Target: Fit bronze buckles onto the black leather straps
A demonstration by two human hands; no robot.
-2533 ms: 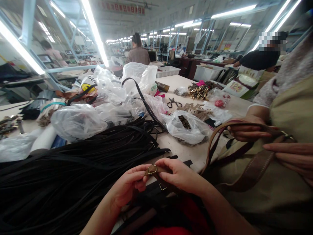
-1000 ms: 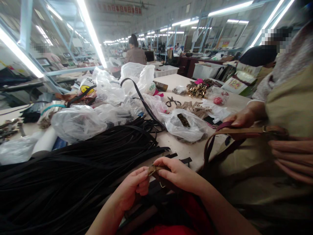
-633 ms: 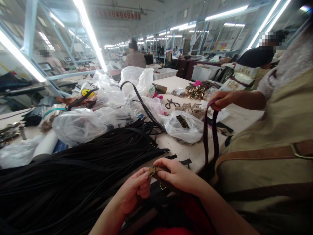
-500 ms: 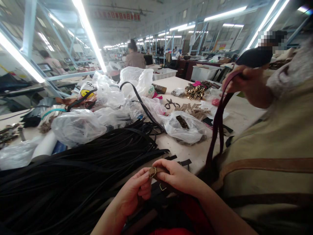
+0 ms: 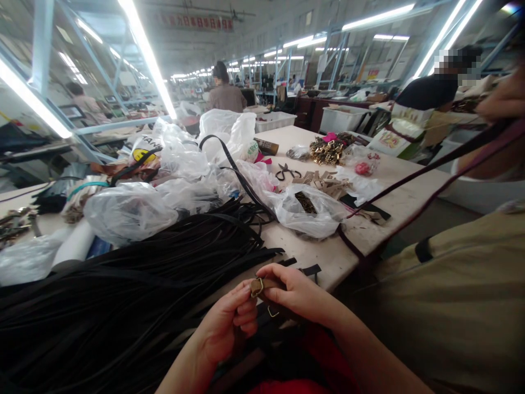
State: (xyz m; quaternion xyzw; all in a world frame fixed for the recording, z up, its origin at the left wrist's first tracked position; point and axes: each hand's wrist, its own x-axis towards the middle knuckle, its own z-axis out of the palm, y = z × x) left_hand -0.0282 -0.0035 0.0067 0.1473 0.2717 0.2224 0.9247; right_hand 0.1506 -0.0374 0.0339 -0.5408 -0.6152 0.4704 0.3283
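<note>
My left hand (image 5: 229, 323) and my right hand (image 5: 297, 295) meet at the table's near edge, both pinched on the end of a brown strap with a brass buckle (image 5: 257, 286). A second small brass ring (image 5: 272, 312) shows just below my right thumb. A big heap of black straps (image 5: 135, 279) lies to the left of my hands. To my right sits a co-worker in a tan apron (image 5: 459, 295), whose raised hand (image 5: 502, 98) pulls a dark strap (image 5: 426, 180) taut up from the table edge.
The white table (image 5: 328, 257) holds several clear plastic bags (image 5: 131, 208), a bag of metal parts (image 5: 311, 210), a pile of brass buckles (image 5: 328, 150), scissors (image 5: 287, 172) and tan strap pieces (image 5: 328, 183). White bins (image 5: 342, 117) and other workers stand at the far end.
My hands have stayed on the buckle, fingers shifting slightly. The co-worker's hand has lifted the dark strap up and far to the right, stretching it out.
</note>
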